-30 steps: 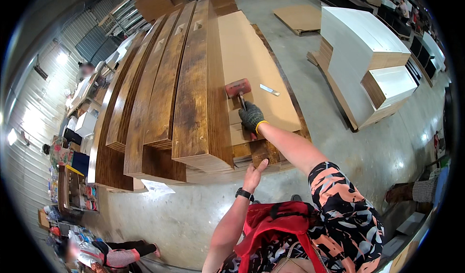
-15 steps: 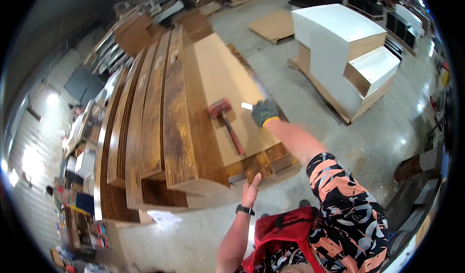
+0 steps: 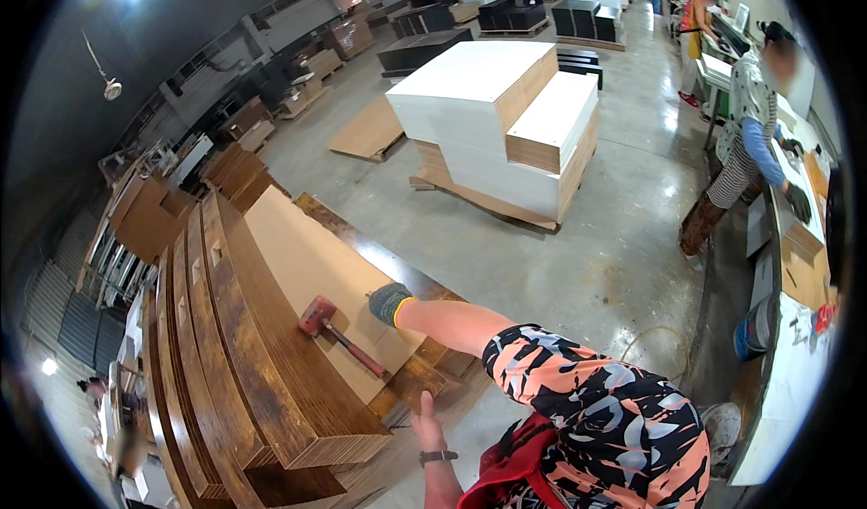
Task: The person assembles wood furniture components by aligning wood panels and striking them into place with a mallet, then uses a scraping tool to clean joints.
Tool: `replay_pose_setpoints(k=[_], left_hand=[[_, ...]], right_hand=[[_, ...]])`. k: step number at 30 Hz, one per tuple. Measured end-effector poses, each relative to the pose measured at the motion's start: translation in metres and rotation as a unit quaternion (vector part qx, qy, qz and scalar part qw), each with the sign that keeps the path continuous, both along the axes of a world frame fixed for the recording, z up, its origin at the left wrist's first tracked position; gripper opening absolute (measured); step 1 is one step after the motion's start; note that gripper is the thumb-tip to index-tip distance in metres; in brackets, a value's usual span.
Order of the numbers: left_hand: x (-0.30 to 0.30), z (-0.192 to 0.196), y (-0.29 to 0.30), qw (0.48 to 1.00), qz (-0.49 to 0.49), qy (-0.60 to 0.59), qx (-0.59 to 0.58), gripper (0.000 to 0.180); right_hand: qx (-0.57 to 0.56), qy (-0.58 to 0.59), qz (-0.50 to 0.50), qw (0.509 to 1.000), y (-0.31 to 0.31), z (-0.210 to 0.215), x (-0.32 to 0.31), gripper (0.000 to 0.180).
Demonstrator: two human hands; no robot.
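My right hand [image 3: 390, 305], in a dark grey knit glove with a yellow cuff, is stretched forward over a tan sheet [image 3: 284, 238]. Its fingers look closed, and what they hold is hidden. A mallet with a red head [image 3: 317, 316] and a reddish handle lies on the sheet to the left of that glove. My bare left hand [image 3: 428, 428], with a dark watch at the wrist, grips the near end of a short brown wooden board [image 3: 417, 379]. The thumb shows at the board's edge; the other fingers are mostly hidden.
Long brown wood-grain panels [image 3: 262, 364] are stacked at the left. Beyond a strip of floor stands a pallet of stacked white panels [image 3: 479, 130]. A flat tan sheet [image 3: 368, 130] lies behind it. At the far right, a person [image 3: 750, 139] works along a bench [image 3: 786, 373].
The view has swung to the right, bringing the bench and people into sight. The white item jutting from my right glove no longer shows clearly. My left hand stays at the board's end.
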State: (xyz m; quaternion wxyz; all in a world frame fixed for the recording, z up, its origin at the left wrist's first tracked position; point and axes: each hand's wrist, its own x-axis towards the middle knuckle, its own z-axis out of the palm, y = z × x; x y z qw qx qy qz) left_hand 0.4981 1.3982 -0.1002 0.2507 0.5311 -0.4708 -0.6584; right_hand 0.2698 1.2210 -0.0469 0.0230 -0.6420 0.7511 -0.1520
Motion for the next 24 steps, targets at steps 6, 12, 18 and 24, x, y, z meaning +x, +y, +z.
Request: replay_pose_setpoints(k=[6,12,18,24], left_hand=[[-0.012,-0.005,0.005,0.999,-0.002,-0.004,-0.047,0.069],[0.008,-0.021,-0.007,0.997,-0.038,0.049,-0.038,0.076],[0.011,-0.014,-0.006,0.996,-0.066,0.058,-0.006,0.073],[0.028,-0.039,-0.007,0.997,-0.038,0.057,0.047,0.076]], right_hand=[[-0.047,-0.18,-0.12,0.975,0.067,-0.011,-0.051,0.038],[-0.261,-0.575,-0.437,0.641,0.283,-0.04,-0.051,0.022],[-0.12,-0.503,-0.636,0.572,0.504,-0.169,0.014,0.022],[0.115,-0.379,-0.582,0.711,0.551,-0.212,0.055,0.023]])
